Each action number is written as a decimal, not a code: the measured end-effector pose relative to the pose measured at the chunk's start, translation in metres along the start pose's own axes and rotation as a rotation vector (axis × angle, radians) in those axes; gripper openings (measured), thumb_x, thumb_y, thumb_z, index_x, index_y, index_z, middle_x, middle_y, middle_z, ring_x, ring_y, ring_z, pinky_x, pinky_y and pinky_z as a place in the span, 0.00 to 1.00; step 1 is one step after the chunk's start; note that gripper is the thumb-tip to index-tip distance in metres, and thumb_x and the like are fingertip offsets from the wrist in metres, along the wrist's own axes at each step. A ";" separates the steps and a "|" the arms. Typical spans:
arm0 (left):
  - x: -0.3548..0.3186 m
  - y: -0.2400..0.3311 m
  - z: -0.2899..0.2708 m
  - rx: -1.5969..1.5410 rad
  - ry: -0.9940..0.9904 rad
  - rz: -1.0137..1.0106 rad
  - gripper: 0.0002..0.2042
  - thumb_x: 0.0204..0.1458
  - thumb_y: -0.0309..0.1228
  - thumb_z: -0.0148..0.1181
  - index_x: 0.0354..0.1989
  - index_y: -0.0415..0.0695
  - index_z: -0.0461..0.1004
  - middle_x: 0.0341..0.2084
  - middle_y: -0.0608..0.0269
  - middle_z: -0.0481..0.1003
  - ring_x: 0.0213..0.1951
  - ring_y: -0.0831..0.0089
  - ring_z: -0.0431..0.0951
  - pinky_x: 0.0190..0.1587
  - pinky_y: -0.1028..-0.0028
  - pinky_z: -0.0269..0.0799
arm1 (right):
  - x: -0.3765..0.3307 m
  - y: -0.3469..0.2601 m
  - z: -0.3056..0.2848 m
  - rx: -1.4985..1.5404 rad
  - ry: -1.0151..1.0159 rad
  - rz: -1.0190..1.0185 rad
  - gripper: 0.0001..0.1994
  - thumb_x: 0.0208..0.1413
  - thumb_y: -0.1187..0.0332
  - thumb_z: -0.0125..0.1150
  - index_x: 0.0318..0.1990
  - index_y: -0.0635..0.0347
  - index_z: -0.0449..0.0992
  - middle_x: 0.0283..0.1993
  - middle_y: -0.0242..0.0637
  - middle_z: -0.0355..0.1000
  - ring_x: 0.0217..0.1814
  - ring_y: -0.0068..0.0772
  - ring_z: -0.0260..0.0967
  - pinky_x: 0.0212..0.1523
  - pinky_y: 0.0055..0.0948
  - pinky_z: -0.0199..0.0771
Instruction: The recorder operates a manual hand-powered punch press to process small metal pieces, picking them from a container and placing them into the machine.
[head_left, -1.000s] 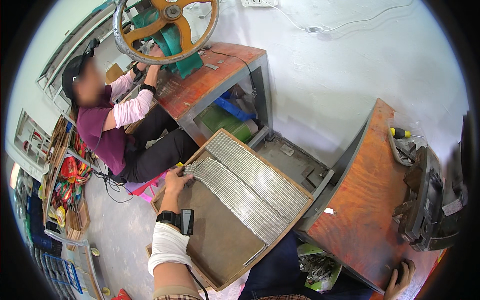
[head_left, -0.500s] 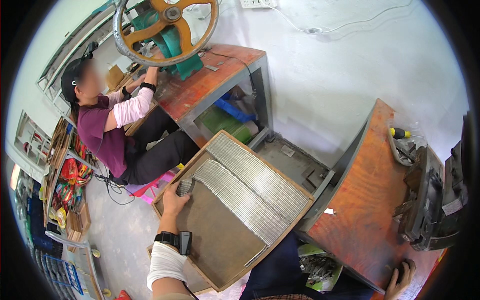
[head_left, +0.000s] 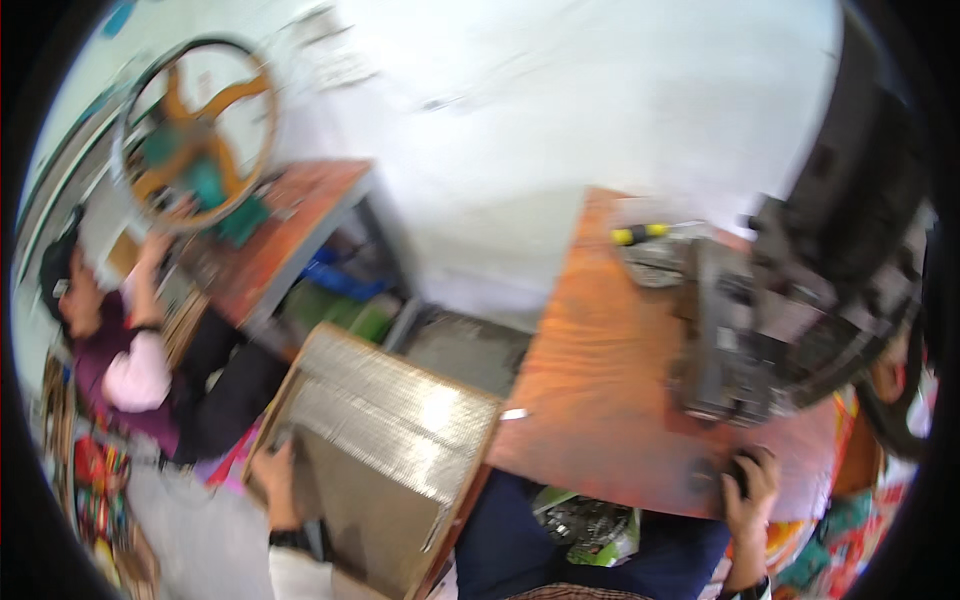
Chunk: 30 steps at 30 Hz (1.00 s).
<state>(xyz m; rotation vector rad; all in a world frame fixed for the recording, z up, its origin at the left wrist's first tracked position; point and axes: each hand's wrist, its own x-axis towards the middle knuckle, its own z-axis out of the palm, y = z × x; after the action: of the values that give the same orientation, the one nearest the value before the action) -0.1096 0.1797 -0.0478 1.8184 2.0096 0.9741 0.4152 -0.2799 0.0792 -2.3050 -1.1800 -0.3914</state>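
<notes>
The left hand (head_left: pixel 272 475) is at the left side of a shallow tray (head_left: pixel 350 500), its fingers bent; blur hides whether they pinch anything. Rows of shiny metal pieces (head_left: pixel 385 400) fill the tray's far and right part. The right hand (head_left: pixel 757 490) rests at the near edge of the right bench (head_left: pixel 575 380), fingers curved by something dark (head_left: pixel 738 474); whether it grips that, I cannot tell.

We have a shallow wood-rimmed tray (head_left: pixel 350 500) slanted before us, its brown base partly bare. Tight rows of shiny silver metal pieces (head_left: pixel 385 405) cover its far side; our left fingers (head_left: pixel 266 464) hold a blurred grey clump (head_left: pixel 284 440) by its left edge.
</notes>
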 end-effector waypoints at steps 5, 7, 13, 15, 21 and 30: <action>-0.047 0.189 -0.014 -0.391 -0.316 0.138 0.17 0.39 0.27 0.67 0.35 0.26 0.75 0.24 0.56 0.77 0.26 0.75 0.75 0.30 0.76 0.70 | 0.009 -0.012 -0.001 0.018 0.052 -0.039 0.15 0.36 0.70 0.69 0.36 0.62 0.75 0.41 0.48 0.69 0.47 0.55 0.66 0.48 0.45 0.68; -0.086 0.288 0.000 -0.505 -0.525 0.232 0.18 0.39 0.28 0.68 0.37 0.27 0.75 0.26 0.55 0.77 0.28 0.75 0.75 0.32 0.76 0.71 | 0.007 -0.009 -0.004 0.014 0.046 -0.023 0.15 0.38 0.69 0.68 0.36 0.62 0.76 0.41 0.48 0.69 0.46 0.55 0.66 0.48 0.44 0.68; -0.196 0.485 0.039 -0.465 -0.732 0.727 0.25 0.35 0.44 0.70 0.36 0.33 0.78 0.23 0.47 0.77 0.26 0.64 0.78 0.31 0.68 0.72 | 0.000 0.001 -0.013 0.061 0.068 -0.038 0.14 0.39 0.69 0.67 0.37 0.61 0.76 0.42 0.47 0.69 0.47 0.53 0.65 0.50 0.44 0.67; -0.221 0.525 0.034 -0.337 -0.800 0.733 0.23 0.36 0.43 0.68 0.35 0.34 0.78 0.24 0.46 0.77 0.30 0.57 0.79 0.33 0.65 0.73 | -0.001 0.003 -0.011 0.077 0.083 -0.045 0.14 0.39 0.68 0.67 0.37 0.60 0.76 0.42 0.46 0.69 0.47 0.52 0.65 0.49 0.44 0.67; -0.259 0.562 0.059 -0.074 -0.608 0.778 0.20 0.37 0.43 0.67 0.31 0.37 0.77 0.31 0.46 0.77 0.37 0.51 0.77 0.40 0.59 0.73 | -0.003 0.006 -0.014 0.134 0.076 -0.089 0.14 0.40 0.67 0.66 0.37 0.59 0.75 0.43 0.42 0.69 0.47 0.48 0.65 0.47 0.43 0.68; -0.278 0.567 0.080 -0.273 -0.529 0.758 0.19 0.35 0.41 0.69 0.29 0.37 0.78 0.28 0.47 0.77 0.34 0.51 0.77 0.38 0.60 0.73 | -0.004 0.009 -0.015 0.151 0.084 -0.086 0.13 0.41 0.67 0.66 0.37 0.58 0.75 0.43 0.40 0.69 0.48 0.46 0.65 0.45 0.41 0.68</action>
<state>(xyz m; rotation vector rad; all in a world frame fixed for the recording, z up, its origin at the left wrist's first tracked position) 0.4312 -0.0666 0.1820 2.3806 0.8361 0.7517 0.4200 -0.2955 0.0870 -2.0943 -1.2272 -0.4121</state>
